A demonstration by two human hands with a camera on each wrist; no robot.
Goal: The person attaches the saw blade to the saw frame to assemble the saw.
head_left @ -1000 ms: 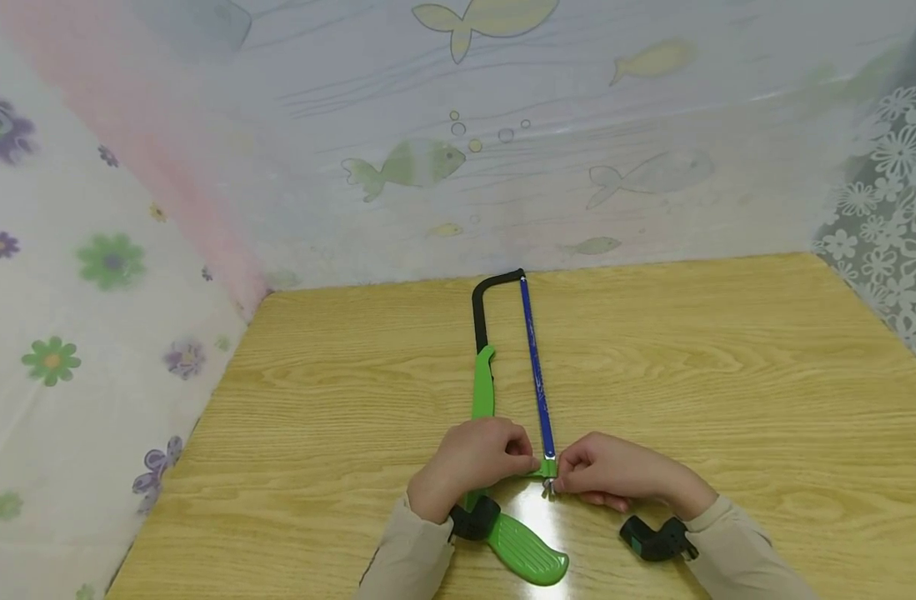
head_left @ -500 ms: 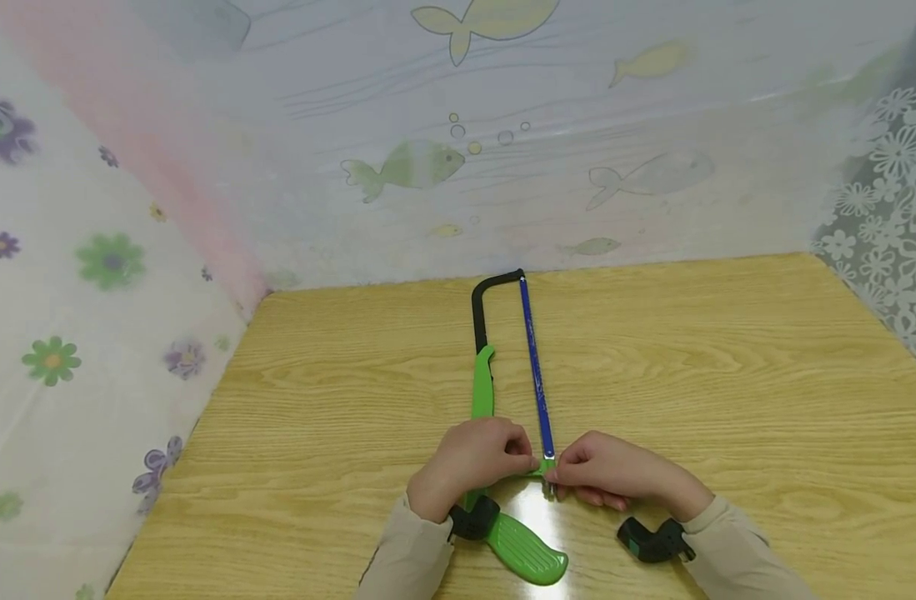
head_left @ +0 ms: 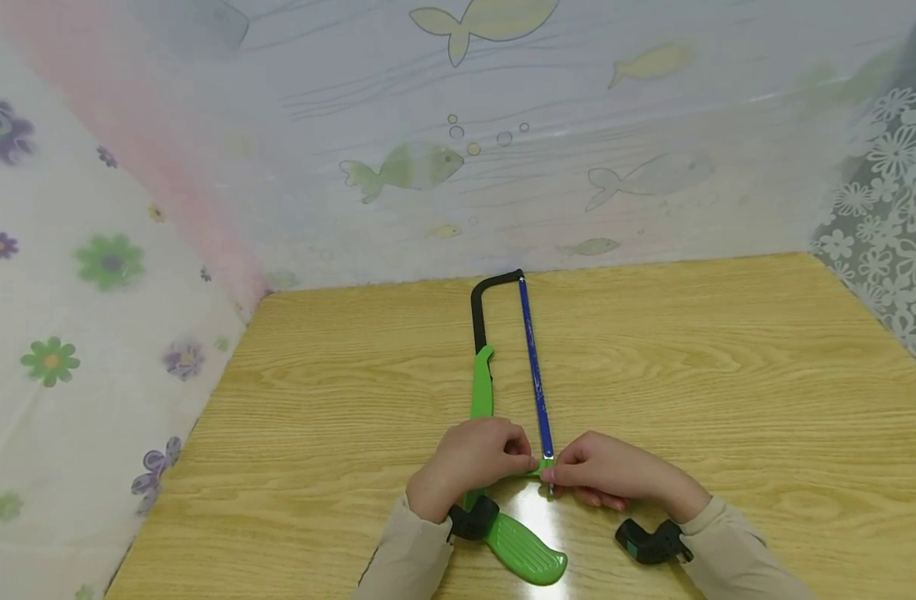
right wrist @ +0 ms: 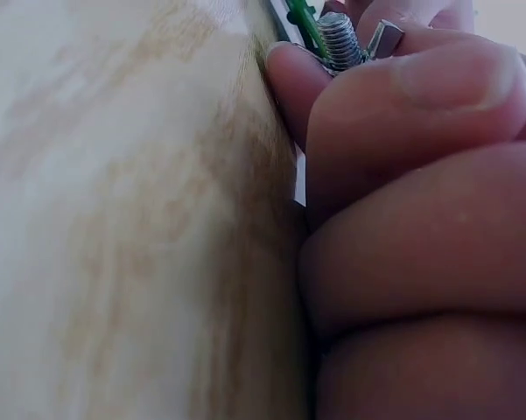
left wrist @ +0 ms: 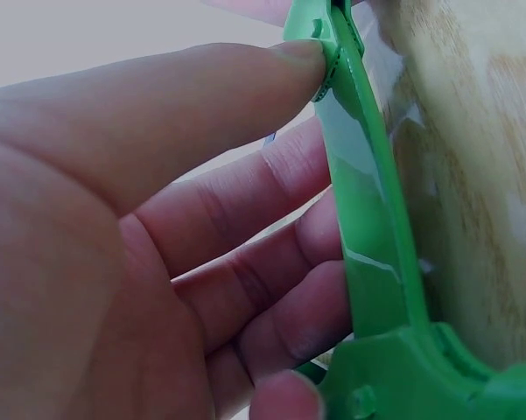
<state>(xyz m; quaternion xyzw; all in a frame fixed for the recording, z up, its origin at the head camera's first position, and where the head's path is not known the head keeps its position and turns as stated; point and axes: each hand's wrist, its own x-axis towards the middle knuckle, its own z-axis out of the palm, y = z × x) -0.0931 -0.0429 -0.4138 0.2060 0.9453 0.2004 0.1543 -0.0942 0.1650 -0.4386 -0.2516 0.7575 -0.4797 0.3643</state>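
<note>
A hacksaw (head_left: pixel 483 387) lies on the wooden table, its black front end pointing away from me. Its blue blade (head_left: pixel 535 358) runs along the right side, and the green handle (head_left: pixel 528 550) is nearest to me. With thumb and fingers, my left hand (head_left: pixel 476 454) holds the green lower arm of the frame (left wrist: pixel 368 236). My right hand (head_left: pixel 615 467) pinches the wing nut (right wrist: pixel 385 39) at the blade's near end. A threaded bolt (right wrist: pixel 340 39) pokes out beside it in the right wrist view. Fingers partly cover the nut.
The wooden table (head_left: pixel 337 417) reaches back to a wall sheet (head_left: pixel 533 208) printed with fish. At the left hangs a flowered sheet (head_left: pixel 112 333). Black wrist devices (head_left: pixel 647 542) sit by both cuffs; the left one overlaps the saw handle from above.
The right thumb and finger have shifted slightly on the wing nut, which has turned and is now more covered. The left hand and the hacksaw stay in place.
</note>
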